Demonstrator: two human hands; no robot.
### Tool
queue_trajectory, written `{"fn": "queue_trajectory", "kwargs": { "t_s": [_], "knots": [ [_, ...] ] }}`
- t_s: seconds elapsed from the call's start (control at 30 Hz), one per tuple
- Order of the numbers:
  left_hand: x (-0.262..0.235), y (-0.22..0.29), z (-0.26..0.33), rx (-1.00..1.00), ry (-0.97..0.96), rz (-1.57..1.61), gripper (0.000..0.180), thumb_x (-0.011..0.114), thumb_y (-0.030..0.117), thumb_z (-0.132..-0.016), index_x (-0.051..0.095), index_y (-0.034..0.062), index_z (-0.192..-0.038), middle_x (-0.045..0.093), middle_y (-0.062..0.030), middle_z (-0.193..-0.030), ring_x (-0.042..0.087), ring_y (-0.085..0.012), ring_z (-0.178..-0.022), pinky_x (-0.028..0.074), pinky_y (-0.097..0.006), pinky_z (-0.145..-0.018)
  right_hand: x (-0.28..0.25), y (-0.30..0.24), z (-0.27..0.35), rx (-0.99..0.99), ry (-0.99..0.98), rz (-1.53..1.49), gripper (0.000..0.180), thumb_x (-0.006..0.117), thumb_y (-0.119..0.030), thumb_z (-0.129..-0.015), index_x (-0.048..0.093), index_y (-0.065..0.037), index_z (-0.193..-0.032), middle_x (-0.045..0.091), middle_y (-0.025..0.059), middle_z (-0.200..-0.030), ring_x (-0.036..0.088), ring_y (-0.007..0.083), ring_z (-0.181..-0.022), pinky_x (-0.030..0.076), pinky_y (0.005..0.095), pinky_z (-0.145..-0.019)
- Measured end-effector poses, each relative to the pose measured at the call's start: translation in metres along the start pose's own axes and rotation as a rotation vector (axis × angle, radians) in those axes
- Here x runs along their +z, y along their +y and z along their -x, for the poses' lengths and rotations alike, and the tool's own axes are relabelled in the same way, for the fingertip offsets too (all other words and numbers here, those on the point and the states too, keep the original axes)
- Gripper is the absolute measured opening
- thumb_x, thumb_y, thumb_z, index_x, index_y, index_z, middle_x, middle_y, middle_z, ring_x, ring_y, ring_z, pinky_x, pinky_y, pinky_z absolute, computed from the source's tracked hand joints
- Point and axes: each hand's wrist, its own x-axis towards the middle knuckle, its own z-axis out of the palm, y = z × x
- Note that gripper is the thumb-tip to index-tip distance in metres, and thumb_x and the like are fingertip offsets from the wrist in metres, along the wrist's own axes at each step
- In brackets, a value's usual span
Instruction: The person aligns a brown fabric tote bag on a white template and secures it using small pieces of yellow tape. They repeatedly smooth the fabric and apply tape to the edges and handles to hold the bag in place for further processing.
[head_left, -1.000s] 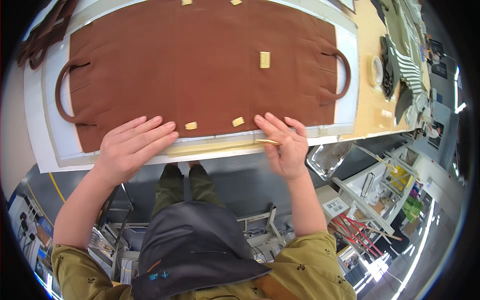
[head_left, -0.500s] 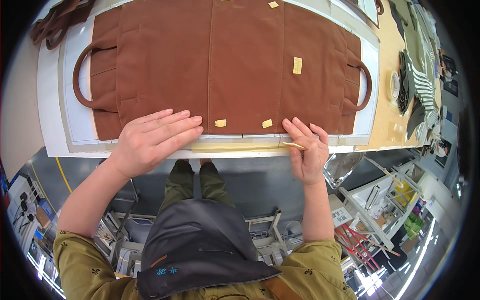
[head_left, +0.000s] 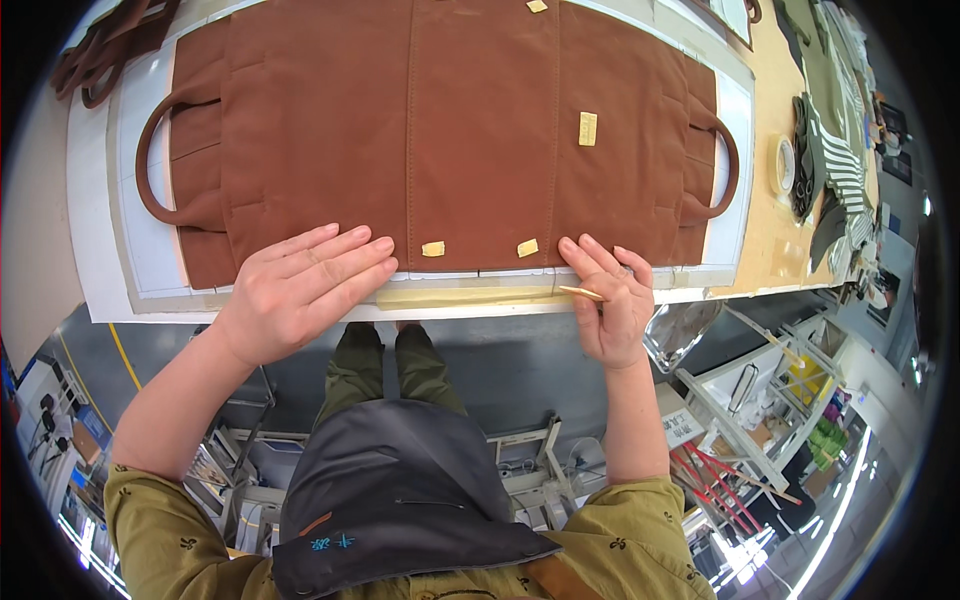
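Pressing flat on the brown fabric panel (head_left: 440, 130) at frame centre, left hand (head_left: 300, 290) open, holding nothing. Right hand (head_left: 610, 300) fingers pinched on a thin wooden stick (head_left: 582, 293) at the near hem. Panel already spread across the bench (head_left: 770, 240); hem work seemingly unfinished.

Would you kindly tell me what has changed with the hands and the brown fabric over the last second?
Nothing was picked up or released. The left hand lies flat on the brown fabric near its front edge as before, and the right hand keeps holding a thin stick there. Only the camera view shifted.
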Motion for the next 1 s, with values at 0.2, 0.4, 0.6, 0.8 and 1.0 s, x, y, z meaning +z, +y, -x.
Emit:
{"fn": "queue_trajectory", "kwargs": {
  "t_s": [0.2,0.4,0.6,0.8,1.0],
  "knots": [
    [0.001,-0.001,0.001,-0.002,0.002,0.004,0.035,0.061,0.014,-0.081,0.072,0.0049,-0.113,0.072,-0.0100,-0.118,0.069,-0.0263,-0.111,0.054,-0.040,-0.098,-0.001,-0.002,-0.002,0.004,0.002,-0.010,0.010,0.057,-0.017,-0.100,0.054,-0.009,-0.095,0.073,0.0100,-0.119,0.066,0.0235,-0.119,0.038,0.0353,-0.104],
    [0.001,-0.001,-0.002,-0.002,0.015,-0.022,0.032,0.062,0.014,-0.081,0.074,0.0076,-0.111,0.073,-0.0065,-0.116,0.070,-0.0219,-0.109,0.056,-0.038,-0.096,-0.001,-0.002,-0.003,0.015,0.004,-0.019,0.010,0.060,-0.016,-0.098,0.055,-0.009,-0.093,0.073,0.0090,-0.120,0.066,0.0221,-0.119,0.039,0.0344,-0.105],
    [0.001,0.000,-0.002,-0.003,0.005,-0.015,0.031,0.063,0.010,-0.080,0.074,0.0063,-0.109,0.073,-0.0096,-0.115,0.070,-0.0260,-0.110,0.053,-0.040,-0.099,-0.001,-0.001,-0.001,0.048,0.017,-0.044,0.008,0.064,-0.014,-0.093,0.057,-0.010,-0.093,0.073,0.0059,-0.122,0.066,0.0199,-0.119,0.041,0.0337,-0.103],
    [-0.002,0.003,-0.007,0.008,-0.015,-0.092,0.028,0.063,0.012,-0.082,0.076,0.0085,-0.106,0.074,-0.0057,-0.112,0.070,-0.0217,-0.108,0.052,-0.037,-0.098,-0.003,-0.002,-0.002,0.064,0.036,-0.061,0.007,0.065,-0.014,-0.089,0.064,-0.011,-0.096,0.072,0.0033,-0.123,0.066,0.0174,-0.119,0.042,0.0332,-0.101],
    [-0.008,0.003,-0.016,0.061,-0.025,-0.163,0.021,0.064,0.011,-0.084,0.076,0.0104,-0.102,0.075,-0.0034,-0.110,0.071,-0.0190,-0.105,0.048,-0.039,-0.103,-0.001,0.000,0.001,0.046,0.047,-0.051,0.008,0.065,-0.015,-0.089,0.064,-0.010,-0.096,0.072,0.0027,-0.123,0.066,0.0175,-0.119,0.042,0.0336,-0.100]
  ]
}}
